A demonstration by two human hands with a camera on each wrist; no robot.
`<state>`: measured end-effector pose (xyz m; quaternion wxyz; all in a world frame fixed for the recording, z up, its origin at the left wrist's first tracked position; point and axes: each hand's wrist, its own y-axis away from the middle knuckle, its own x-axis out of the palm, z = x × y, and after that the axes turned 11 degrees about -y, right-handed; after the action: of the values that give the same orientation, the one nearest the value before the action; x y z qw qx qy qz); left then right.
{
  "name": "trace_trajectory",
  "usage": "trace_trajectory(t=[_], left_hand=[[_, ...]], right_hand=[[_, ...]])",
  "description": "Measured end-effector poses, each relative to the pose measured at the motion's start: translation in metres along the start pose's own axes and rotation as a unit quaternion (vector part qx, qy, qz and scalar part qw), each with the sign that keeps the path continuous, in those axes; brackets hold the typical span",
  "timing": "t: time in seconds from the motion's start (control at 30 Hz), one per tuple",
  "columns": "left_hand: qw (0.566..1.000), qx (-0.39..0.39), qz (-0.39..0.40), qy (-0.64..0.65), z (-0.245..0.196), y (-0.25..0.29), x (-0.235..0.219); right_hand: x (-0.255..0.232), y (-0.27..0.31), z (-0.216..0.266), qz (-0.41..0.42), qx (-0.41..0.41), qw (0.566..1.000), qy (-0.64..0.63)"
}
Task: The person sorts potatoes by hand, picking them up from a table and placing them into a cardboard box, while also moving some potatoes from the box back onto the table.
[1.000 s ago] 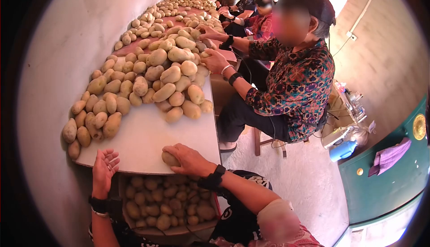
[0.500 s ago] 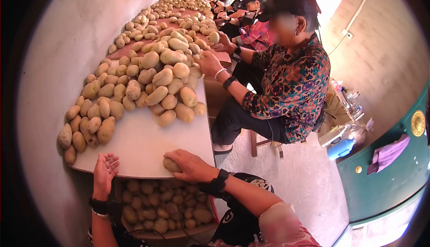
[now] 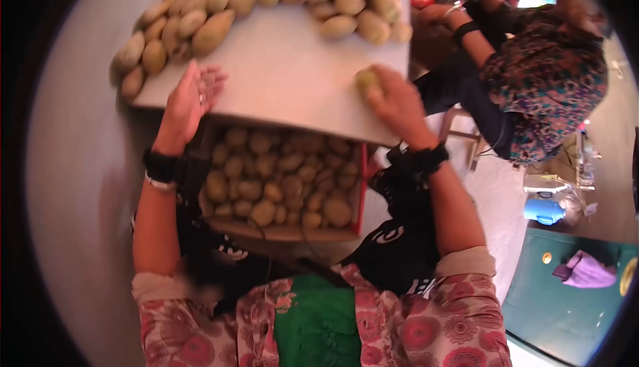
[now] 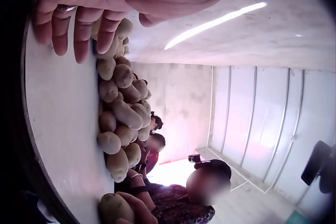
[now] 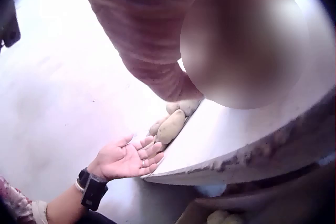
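My right hand grips a potato above the white tabletop, close to its front right edge. At the table's left front corner my left hand holds nothing, its fingers loosely extended and palm turned inward; the right wrist view shows that same left hand palm up beside a few potatoes. In the left wrist view the fingers hang relaxed over the table. Piled potatoes cover the table's far part.
Below the front edge stands a box filled with potatoes. A person in a patterned shirt sits at the table's right side. A wall runs along the left. A blue bottle and a green surface are at the lower right.
The head view has tilted down, so the box and my lap show more fully and the far people have left the picture. My right hand still holds a potato, farther from my left hand.
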<state>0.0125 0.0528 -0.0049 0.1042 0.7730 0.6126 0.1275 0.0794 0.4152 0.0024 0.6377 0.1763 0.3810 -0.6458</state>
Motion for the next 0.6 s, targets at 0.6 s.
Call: trace_trajectory(t=[0.6], left_hand=[[0.997, -0.024, -0.048, -0.049, -0.011, 0.004, -0.041]], right_hand=[[0.038, -0.003, 0.069, 0.260, -0.151, 0.945, -0.130]])
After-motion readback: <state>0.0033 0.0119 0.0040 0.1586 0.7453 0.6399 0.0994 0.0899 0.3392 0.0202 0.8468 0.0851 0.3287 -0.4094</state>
